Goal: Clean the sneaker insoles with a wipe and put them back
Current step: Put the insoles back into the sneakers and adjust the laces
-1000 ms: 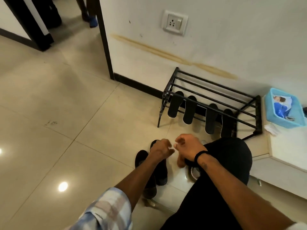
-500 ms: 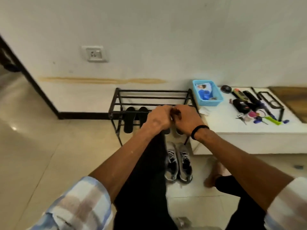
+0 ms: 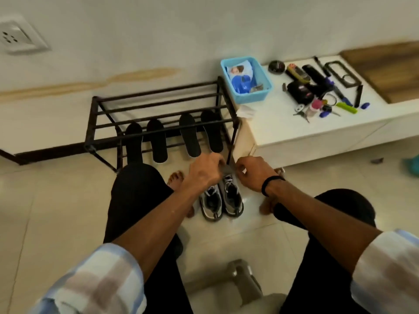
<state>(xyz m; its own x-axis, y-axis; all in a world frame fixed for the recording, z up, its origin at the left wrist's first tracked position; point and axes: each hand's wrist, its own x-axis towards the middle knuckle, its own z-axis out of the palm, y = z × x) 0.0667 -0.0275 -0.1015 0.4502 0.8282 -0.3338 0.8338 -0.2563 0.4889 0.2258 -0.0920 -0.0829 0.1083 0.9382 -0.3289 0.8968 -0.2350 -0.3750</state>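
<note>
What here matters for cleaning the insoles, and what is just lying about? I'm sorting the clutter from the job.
Job: four black insoles leaning on the shoe rack; pair of sneakers; left hand and right hand, holding something small I cannot make out.

Lying about: blue basket; keys and tools on the white ledge; wall socket.

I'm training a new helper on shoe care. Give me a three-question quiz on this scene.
1. How many insoles lean on the shoe rack?
2. True or false: the sneakers stand on the white ledge.
3. The blue basket sits: A) on the floor, B) on the ledge beside the rack, C) on the rack.

Key: 1. Four. 2. False; they stand on the floor, below the left hand and right hand. 3. B.
</note>
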